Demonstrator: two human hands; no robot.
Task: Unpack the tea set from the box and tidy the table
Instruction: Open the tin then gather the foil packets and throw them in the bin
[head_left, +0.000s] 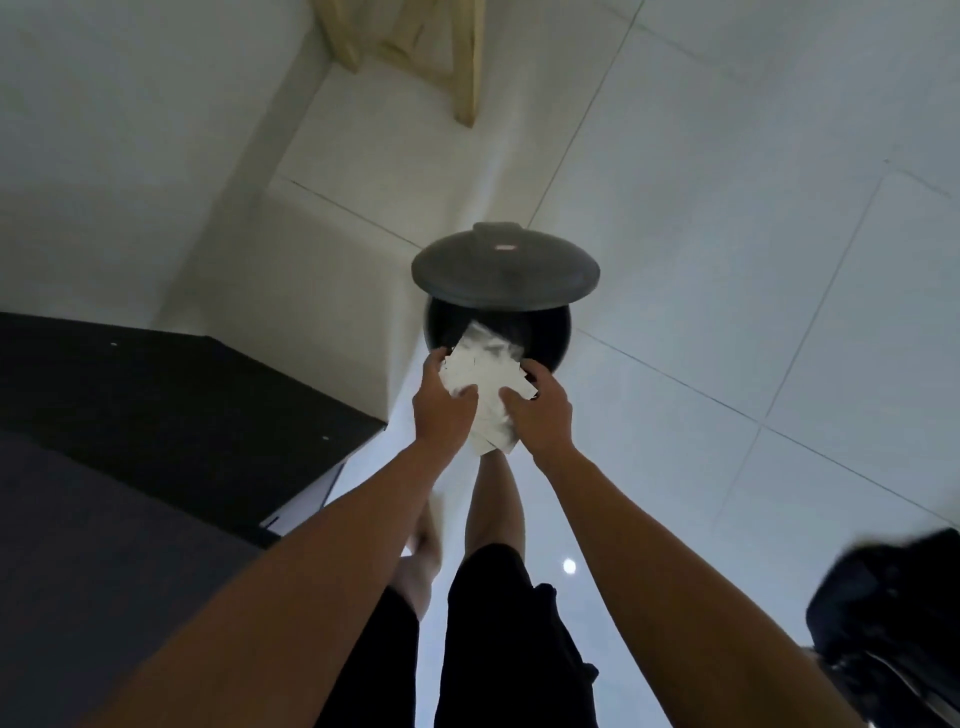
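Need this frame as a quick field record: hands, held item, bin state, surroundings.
left hand: gripping white packing paper, left edge
right hand: gripping same paper, right edge
paper position: over bin opening, partly inside
trash bin: dark, round, on tiled floor
bin lid: raised, tilted back
left of frame: dark table

Two hands, one bundle of white wrapping (483, 382), one dark bin (498, 332), one raised lid (505, 267).
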